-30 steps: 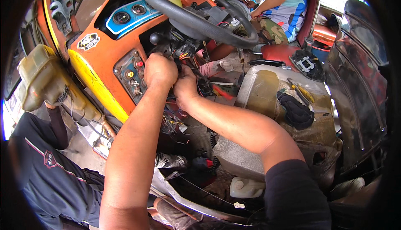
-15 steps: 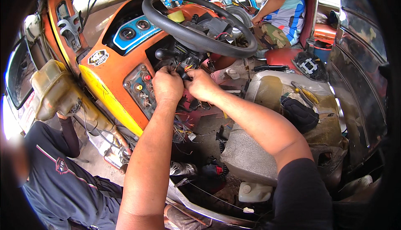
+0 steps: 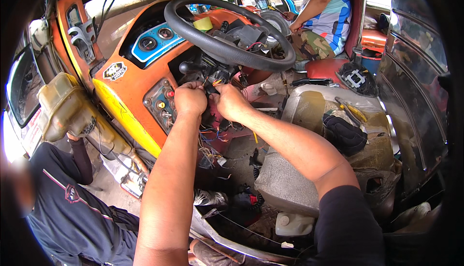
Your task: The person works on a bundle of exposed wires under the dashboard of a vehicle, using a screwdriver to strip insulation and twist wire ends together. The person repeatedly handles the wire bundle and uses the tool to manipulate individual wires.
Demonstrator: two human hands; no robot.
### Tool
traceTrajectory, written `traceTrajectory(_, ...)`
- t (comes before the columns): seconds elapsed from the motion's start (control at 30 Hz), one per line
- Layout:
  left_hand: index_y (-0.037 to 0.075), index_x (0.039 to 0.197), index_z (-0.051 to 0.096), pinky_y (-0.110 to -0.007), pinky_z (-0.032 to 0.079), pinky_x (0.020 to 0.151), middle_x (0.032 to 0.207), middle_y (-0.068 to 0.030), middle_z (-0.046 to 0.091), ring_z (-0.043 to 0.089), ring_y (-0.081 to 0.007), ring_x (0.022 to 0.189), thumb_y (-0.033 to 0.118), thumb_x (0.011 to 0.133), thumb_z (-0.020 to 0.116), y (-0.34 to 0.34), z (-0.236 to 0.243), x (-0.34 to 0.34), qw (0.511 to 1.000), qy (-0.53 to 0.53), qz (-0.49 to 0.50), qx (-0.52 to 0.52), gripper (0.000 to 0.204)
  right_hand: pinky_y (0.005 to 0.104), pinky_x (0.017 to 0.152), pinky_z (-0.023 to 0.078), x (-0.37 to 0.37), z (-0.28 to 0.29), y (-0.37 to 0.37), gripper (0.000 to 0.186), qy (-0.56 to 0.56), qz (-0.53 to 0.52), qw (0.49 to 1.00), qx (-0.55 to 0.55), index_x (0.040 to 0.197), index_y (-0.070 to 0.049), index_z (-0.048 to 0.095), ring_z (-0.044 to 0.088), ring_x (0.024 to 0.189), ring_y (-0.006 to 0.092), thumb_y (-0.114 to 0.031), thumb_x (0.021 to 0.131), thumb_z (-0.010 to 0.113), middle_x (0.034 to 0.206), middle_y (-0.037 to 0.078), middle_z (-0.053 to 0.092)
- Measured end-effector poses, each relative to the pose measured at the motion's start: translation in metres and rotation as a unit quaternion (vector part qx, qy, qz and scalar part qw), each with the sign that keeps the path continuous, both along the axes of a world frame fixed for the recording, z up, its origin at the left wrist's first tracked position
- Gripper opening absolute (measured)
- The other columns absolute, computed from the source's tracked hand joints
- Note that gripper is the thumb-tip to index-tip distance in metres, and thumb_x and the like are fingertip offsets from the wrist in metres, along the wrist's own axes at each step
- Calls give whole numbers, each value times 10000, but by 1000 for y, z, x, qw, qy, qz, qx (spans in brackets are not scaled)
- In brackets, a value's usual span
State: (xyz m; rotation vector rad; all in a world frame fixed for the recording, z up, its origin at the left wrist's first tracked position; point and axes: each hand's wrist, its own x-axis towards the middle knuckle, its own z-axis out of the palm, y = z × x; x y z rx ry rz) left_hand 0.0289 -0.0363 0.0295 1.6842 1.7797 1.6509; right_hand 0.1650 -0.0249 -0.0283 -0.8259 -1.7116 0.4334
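Right hand [image 3: 232,102] has come up level with the left hand [image 3: 190,100] since a second ago. Left fingers look bunched, right ones half hidden; what either pinches, I can't tell. Orange-yellow wires [image 3: 217,82] show exposed by the right fingertips. Below the fingers, loose wires [image 3: 207,153] dangle, ends free, so the wiring looks unfinished.

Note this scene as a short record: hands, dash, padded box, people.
Left hand: at the steering column, grip hidden
Right hand: close beside it, by coloured wires
Above hands: black steering wheel
Dash: orange, with blue gauge panel
On padded box: yellow-handled tool, black cloth item
People: person in dark clothing at left; seated person beyond wheel
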Motion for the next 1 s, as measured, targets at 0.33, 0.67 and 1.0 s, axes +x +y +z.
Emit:
traceTrajectory(0.33, -11, 1311, 748, -381, 564, 1027, 1251, -231, 779, 755, -321, 1194, 143, 957, 759, 1, 4, -1, 989, 108, 92, -46, 386, 493, 923, 572, 0, -5, 3, 302, 8, 12, 1000, 23, 1284, 20, 699, 750, 1083, 437, -38, 1009, 589, 1074, 311, 749)
traceTrajectory(0.67, -50, 1101, 807, -425, 574, 1014, 1203, -285, 766, 739, -381, 1203, 137, 896, 678, 14, 7, -1, 941, 291, 139, -98, 306, 540, 848, 562, 10, -10, 4, 169, 22, 34, 999, 14, 1046, 60, 706, 731, 992, 487, -92, 1003, 647, 973, 313, 733)
traceTrajectory(1.0, 53, 1150, 830, -456, 572, 1021, 1217, -263, 768, 742, -409, 1179, 203, 898, 722, -4, 3, 18, 965, 188, 163, -80, 312, 534, 851, 586, 31, 32, -8, 237, -119, -25, 991, 61, 1134, 45, 750, 752, 941, 480, -145, 1006, 691, 922, 305, 748)
